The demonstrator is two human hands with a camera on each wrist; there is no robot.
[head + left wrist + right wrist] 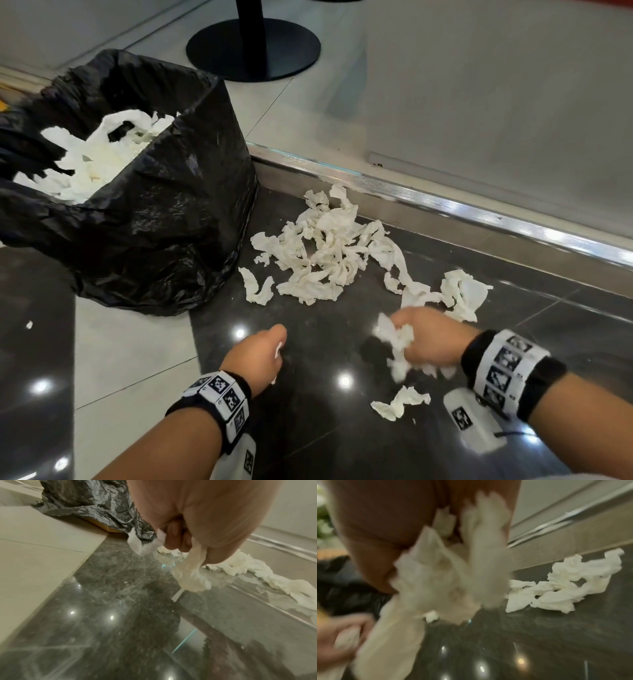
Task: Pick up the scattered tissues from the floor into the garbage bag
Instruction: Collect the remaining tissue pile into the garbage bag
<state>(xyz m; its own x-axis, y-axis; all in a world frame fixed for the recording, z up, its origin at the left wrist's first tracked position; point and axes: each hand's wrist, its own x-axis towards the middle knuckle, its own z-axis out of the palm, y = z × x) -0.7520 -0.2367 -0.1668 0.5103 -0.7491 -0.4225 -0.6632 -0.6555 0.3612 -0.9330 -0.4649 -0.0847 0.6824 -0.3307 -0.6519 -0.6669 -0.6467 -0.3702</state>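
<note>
head view: both hands low over the dark floor tile [308, 394]
right hand [431, 339]: fingers bunched round a blurry wad of tissues [397, 346]
left hand [257, 356]: fingers curled on a small tissue scrap [188, 572]
tissue pile [329, 250]: on the floor by the metal step edge [479, 205]
garbage bag [164, 212]: left of the pile, already holding tissues

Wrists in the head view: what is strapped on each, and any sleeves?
Both forearms are bare, no sleeves. The left wrist band and right wrist band are black, with white square tiles printed with black coded markers. A white marked camera unit with a dark cable hangs under the right one.
</note>
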